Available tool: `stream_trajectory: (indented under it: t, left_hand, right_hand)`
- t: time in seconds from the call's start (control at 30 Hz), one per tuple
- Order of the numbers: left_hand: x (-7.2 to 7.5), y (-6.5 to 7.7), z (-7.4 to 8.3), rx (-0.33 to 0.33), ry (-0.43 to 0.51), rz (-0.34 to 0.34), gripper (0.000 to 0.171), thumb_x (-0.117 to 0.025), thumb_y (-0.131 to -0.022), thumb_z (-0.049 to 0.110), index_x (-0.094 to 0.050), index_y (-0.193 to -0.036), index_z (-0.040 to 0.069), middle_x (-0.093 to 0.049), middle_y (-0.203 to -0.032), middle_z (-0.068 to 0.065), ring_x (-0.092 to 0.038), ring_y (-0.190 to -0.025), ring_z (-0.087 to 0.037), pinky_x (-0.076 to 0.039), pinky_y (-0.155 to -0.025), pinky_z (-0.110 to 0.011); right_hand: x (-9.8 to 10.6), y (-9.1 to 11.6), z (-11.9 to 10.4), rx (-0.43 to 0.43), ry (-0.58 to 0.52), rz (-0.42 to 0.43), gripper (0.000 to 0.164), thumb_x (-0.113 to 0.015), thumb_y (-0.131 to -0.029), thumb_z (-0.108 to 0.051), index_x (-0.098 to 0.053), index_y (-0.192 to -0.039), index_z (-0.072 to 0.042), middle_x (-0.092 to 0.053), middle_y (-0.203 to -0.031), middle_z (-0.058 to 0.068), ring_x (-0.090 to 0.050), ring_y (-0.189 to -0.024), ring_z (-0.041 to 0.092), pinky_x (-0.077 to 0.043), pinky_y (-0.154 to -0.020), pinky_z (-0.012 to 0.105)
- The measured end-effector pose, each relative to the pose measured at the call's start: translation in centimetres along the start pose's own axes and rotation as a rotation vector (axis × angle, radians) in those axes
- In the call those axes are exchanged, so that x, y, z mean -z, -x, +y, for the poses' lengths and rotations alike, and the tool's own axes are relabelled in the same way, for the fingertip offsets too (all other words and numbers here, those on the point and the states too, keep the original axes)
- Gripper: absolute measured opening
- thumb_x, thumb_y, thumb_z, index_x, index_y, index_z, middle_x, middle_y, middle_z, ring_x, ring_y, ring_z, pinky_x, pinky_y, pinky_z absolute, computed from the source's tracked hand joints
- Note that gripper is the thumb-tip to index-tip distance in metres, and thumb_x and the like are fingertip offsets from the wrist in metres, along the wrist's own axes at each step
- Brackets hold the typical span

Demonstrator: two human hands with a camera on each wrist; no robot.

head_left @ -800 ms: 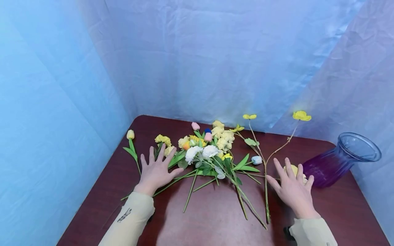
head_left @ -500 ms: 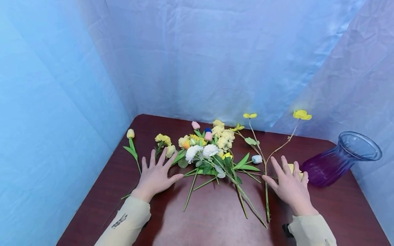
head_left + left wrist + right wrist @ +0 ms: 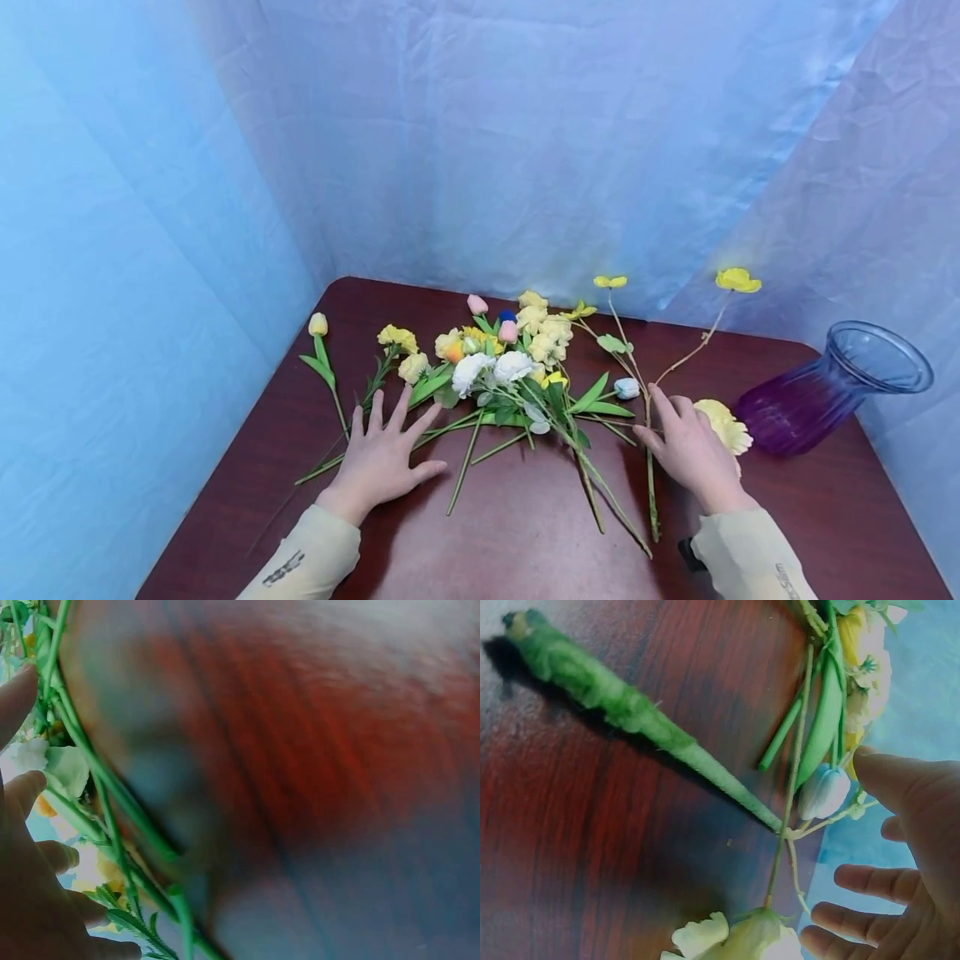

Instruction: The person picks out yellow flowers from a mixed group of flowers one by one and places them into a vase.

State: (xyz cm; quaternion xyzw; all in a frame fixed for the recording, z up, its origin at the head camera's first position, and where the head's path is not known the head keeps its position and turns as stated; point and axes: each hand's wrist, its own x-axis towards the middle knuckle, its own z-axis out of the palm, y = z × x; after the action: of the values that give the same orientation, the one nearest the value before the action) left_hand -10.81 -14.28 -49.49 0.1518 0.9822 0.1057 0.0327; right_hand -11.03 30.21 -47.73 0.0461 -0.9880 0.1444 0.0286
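My left hand [image 3: 378,462] has its fingers spread low over the green stems at the left of a flower pile. Just beyond its fingertips are a yellow ruffled bloom [image 3: 397,338] and a pale yellow rose [image 3: 413,367]. My right hand [image 3: 693,454] reaches beside the brown-green stem [image 3: 651,500] of a branching yellow flower, fingers loosely bent around nothing. In the right wrist view, a gap shows between that hand and the stem [image 3: 705,769]. Partly behind the right hand lies a pale yellow flower [image 3: 723,425], and a pale blue tulip [image 3: 627,388] lies ahead of it.
A tilted blue-purple glass vase [image 3: 795,408] is at the right. White flowers [image 3: 471,372], pink tulips [image 3: 477,304] and several yellow blooms form the middle pile. A cream tulip [image 3: 318,324] lies at the far left. Blue cloth [image 3: 480,150] encloses the dark red table [image 3: 510,550].
My left hand has drawn back slightly toward me, uncovering the yellow blooms. My right hand has shifted left toward the branching stem, its fingers now less spread, uncovering the pale yellow flower.
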Motion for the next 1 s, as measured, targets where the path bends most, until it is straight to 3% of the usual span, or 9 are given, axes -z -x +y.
stream_trajectory:
  t: [0.13,0.33,0.53,0.63,0.73,0.83,1.0]
  left_hand:
    - [-0.7,0.0,-0.3,0.002,-0.025,-0.028,0.083,-0.063,-0.087,0.074,-0.038,-0.158,0.04,-0.019,-0.17,-0.012,-0.012,-0.152,-0.055,-0.015,-0.113,-0.078]
    - [-1.0,-0.1,-0.5,0.007,-0.046,-0.056,0.083,-0.066,-0.085,0.072,-0.043,-0.156,0.037,-0.017,-0.171,-0.012,-0.014,-0.151,-0.056,-0.015,-0.112,-0.078]
    - [-0.9,-0.3,-0.5,0.034,-0.032,-0.098,0.086,-0.069,-0.083,0.071,-0.044,-0.157,0.035,-0.013,-0.172,-0.011,-0.013,-0.151,-0.055,-0.012,-0.112,-0.079]
    - [-0.8,-0.5,-0.4,0.046,-0.009,-0.114,0.087,-0.071,-0.083,0.069,-0.043,-0.157,0.033,-0.013,-0.172,-0.012,-0.012,-0.152,-0.055,-0.01,-0.113,-0.079]
    - [-0.8,-0.6,-0.4,0.052,0.007,-0.127,0.087,-0.072,-0.083,0.068,-0.043,-0.157,0.033,-0.011,-0.172,-0.012,-0.01,-0.152,-0.055,-0.009,-0.113,-0.079]
    - [-0.9,-0.6,-0.4,0.054,0.013,-0.131,0.087,-0.072,-0.084,0.067,-0.042,-0.158,0.033,-0.011,-0.172,-0.012,-0.01,-0.152,-0.055,-0.008,-0.113,-0.079]
    - [-1.2,-0.5,-0.5,0.065,0.009,-0.142,0.088,-0.07,-0.084,0.069,-0.039,-0.159,0.035,-0.008,-0.172,-0.01,-0.007,-0.153,-0.054,-0.006,-0.114,-0.078]
  right_hand:
    - [-0.3,-0.2,0.3,-0.012,-0.006,-0.019,0.068,-0.07,-0.098,-0.031,-0.041,-0.151,0.0,-0.054,-0.119,0.034,-0.053,-0.106,0.057,-0.046,-0.082,0.068]
    - [-0.9,-0.7,0.5,-0.014,0.043,0.018,0.05,-0.07,-0.096,-0.027,-0.054,-0.126,0.01,-0.06,-0.097,0.031,-0.058,-0.085,0.053,-0.047,-0.071,0.066]
    - [-1.5,-1.1,0.7,-0.08,0.039,0.018,0.031,-0.069,-0.096,-0.025,-0.068,-0.098,0.006,-0.064,-0.087,0.024,-0.058,-0.081,0.049,-0.045,-0.07,0.062]
    - [-1.8,-1.6,0.8,-0.102,0.017,-0.002,0.03,-0.069,-0.096,-0.024,-0.072,-0.099,0.005,-0.067,-0.089,0.024,-0.062,-0.083,0.048,-0.047,-0.072,0.061]
    - [-2.0,-2.2,1.1,-0.152,-0.025,-0.047,0.025,-0.068,-0.095,-0.021,-0.071,-0.097,0.004,-0.07,-0.088,0.021,-0.065,-0.079,0.042,-0.05,-0.069,0.057]
    - [-2.1,-2.6,1.4,-0.212,-0.06,-0.091,0.02,-0.065,-0.096,-0.019,-0.065,-0.085,-0.003,-0.066,-0.077,0.012,-0.061,-0.068,0.03,-0.047,-0.062,0.048]
    - [-2.2,-3.1,1.4,-0.263,-0.055,-0.134,0.031,-0.063,-0.097,-0.023,-0.055,-0.069,-0.011,-0.055,-0.065,0.003,-0.053,-0.061,0.023,-0.039,-0.062,0.045]
